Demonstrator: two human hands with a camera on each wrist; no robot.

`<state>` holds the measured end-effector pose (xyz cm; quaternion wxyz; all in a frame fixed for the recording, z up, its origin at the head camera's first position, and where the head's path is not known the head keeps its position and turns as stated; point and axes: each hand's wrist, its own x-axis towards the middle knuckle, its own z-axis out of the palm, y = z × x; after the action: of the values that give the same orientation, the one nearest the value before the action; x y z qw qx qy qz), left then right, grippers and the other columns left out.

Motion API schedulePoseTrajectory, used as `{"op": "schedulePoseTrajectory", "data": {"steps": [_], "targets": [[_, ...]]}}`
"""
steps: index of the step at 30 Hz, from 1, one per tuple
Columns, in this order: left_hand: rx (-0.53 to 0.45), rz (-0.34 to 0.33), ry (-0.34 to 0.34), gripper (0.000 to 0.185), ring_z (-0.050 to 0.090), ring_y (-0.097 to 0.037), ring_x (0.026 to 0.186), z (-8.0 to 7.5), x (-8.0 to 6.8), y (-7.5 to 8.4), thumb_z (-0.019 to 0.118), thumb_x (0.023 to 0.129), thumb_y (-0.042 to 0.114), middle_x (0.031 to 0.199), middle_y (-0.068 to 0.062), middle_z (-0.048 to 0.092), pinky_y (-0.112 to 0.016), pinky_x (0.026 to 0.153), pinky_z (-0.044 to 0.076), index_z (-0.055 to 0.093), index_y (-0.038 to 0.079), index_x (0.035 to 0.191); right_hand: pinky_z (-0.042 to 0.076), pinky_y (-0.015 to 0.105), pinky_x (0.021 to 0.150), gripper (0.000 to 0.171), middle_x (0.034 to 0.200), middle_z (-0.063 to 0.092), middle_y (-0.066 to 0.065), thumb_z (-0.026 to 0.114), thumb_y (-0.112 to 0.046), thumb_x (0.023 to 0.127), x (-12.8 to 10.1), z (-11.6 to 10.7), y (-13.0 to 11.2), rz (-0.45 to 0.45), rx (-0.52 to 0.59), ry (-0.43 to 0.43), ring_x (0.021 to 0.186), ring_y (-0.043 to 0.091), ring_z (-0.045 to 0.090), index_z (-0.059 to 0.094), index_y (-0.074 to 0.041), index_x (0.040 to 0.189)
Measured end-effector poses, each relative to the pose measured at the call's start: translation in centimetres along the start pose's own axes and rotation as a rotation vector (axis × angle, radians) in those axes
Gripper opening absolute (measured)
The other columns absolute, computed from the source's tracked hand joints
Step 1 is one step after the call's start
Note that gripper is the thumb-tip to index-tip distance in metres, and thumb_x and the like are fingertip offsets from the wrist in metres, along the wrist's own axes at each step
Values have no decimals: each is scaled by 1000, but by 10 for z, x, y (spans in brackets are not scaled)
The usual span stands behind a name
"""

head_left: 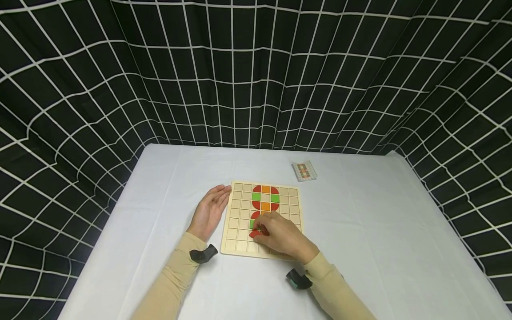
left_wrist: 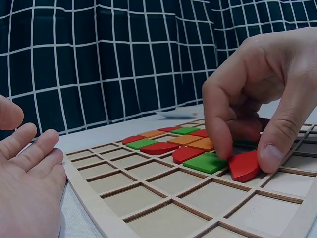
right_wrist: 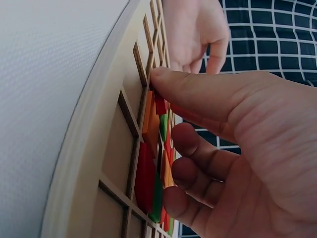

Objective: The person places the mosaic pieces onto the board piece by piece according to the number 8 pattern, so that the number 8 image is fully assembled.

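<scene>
A wooden grid board (head_left: 236, 242) (left_wrist: 148, 198) (right_wrist: 106, 148) lies on the white table, with red, green and orange tiles (head_left: 265, 197) (left_wrist: 171, 141) set in its middle columns. My right hand (head_left: 280, 235) (left_wrist: 257, 99) (right_wrist: 237, 148) pinches a red quarter-round tile (head_left: 254, 233) (left_wrist: 245, 166) (right_wrist: 159, 105) between thumb and fingers, tilted over a cell next to a green tile (left_wrist: 205, 162). My left hand (head_left: 210, 211) (left_wrist: 27, 183) (right_wrist: 195, 29) rests flat against the board's left edge, fingers straight.
A small pattern card (head_left: 305, 170) lies on the table (head_left: 160, 186) beyond the board's far right corner. Black cloth with a white grid (head_left: 256, 66) surrounds the table on three sides. Wrist cameras sit on both sleeves.
</scene>
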<state>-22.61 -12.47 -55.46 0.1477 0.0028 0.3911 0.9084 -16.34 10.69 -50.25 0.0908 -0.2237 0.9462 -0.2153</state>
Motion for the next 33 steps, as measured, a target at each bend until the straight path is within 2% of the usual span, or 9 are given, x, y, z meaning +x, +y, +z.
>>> {"op": "schedulePoseTrajectory", "data": {"steps": [3, 10, 17, 21, 26, 33], "targets": [[5, 0, 5, 38, 22, -29, 156, 0, 0, 1, 26, 112, 17, 162, -23, 22, -31, 133, 20, 26, -1, 145, 38, 18, 57, 19, 78, 52, -7, 81, -32, 86, 0, 0, 0, -6, -8, 2, 80, 9, 47, 73, -20, 99], [19, -6, 4, 38, 22, -29, 156, 1, -1, 1, 26, 112, 17, 162, -22, 23, -30, 132, 20, 26, 0, 146, 38, 17, 56, 23, 77, 55, -5, 84, -35, 83, -1, 3, -1, -23, -14, 30, 79, 8, 46, 67, -20, 84], [4, -5, 6, 40, 23, -28, 156, 1, -1, 0, 26, 112, 17, 162, -22, 23, -30, 132, 21, 23, -2, 148, 40, 19, 61, 28, 81, 55, -9, 81, -40, 85, -2, 6, -3, 15, -40, 56, 83, 9, 47, 61, -23, 75], [-4, -5, 7, 41, 24, -27, 156, 1, -2, 1, 26, 112, 17, 162, -21, 23, -30, 132, 21, 23, -2, 148, 39, 19, 59, 26, 76, 53, -11, 77, -38, 90, -1, 7, -3, 17, -64, 88, 79, 9, 45, 61, -22, 76], [-9, -8, 12, 41, 24, -27, 156, 1, -3, 1, 26, 112, 17, 162, -21, 23, -31, 132, 21, 22, -3, 148, 37, 18, 56, 16, 74, 53, -11, 77, -26, 90, 0, 7, -3, 29, -45, 121, 76, 8, 44, 64, -21, 81], [-23, -10, 24, 37, 24, -29, 156, 1, -3, -2, 27, 112, 15, 161, -23, 24, -31, 133, 21, 27, -1, 145, 42, 21, 61, 6, 83, 56, -9, 71, -14, 92, 1, -2, 4, 98, 29, 120, 83, 12, 48, 67, -18, 91]]}}
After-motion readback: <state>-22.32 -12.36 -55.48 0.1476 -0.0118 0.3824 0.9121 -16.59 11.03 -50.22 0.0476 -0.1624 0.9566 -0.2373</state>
